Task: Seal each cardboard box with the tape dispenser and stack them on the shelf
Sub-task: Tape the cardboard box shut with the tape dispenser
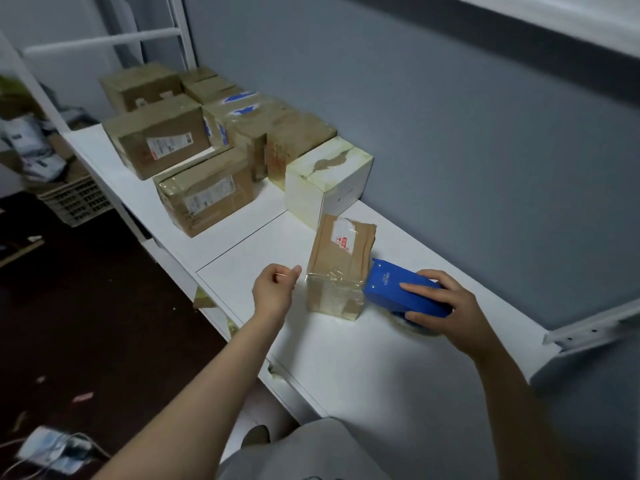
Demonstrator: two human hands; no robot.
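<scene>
From the head view, a small cardboard box [341,268] lies on the white shelf [346,362], its long axis running away from the person toward the white box [329,178] behind it. The right hand [446,306] grips the blue tape dispenser [405,289], whose nose points left against the box's near right corner. The left hand [275,289] hovers just left of the box, fingers curled, holding nothing I can make out.

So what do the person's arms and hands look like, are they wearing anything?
Both arms are bare, with no sleeves showing. The left hand and right hand have no gloves, and I see no rings, watch or bracelet. The only clothing in view is grey cloth at the bottom.
</scene>
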